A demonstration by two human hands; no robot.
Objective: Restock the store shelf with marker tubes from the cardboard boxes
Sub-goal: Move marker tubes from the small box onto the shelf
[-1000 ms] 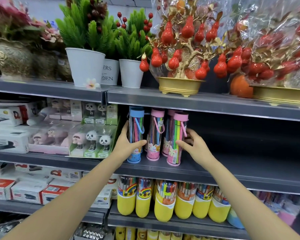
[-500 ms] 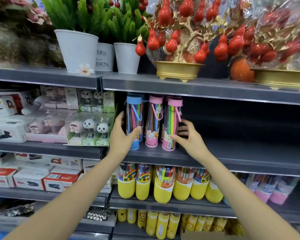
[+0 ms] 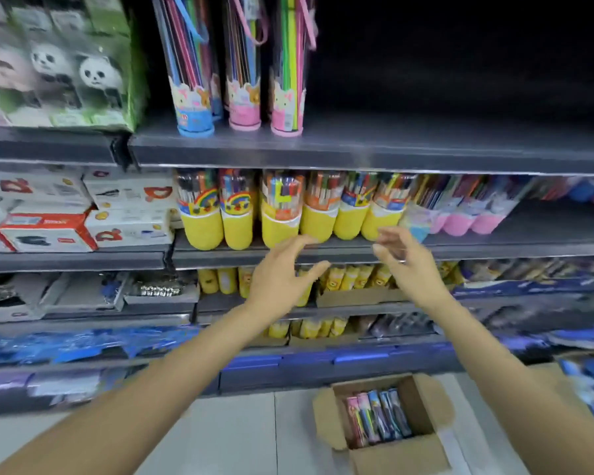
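Both hands had come away from the marker tubes (image 3: 240, 63) since the earlier frames and hung lower, in front of the yellow tubes (image 3: 282, 217) one shelf down. The left hand (image 3: 282, 272) and right hand (image 3: 405, 262) were apart, fingers spread and holding nothing. Three tall tubes stood upright at the shelf (image 3: 391, 149) edge, and more lay in the open cardboard box (image 3: 388, 450) on the floor (image 3: 237, 433).

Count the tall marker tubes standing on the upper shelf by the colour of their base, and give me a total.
Blue base: 1
Pink base: 2
Total: 3 tall tubes on the upper shelf
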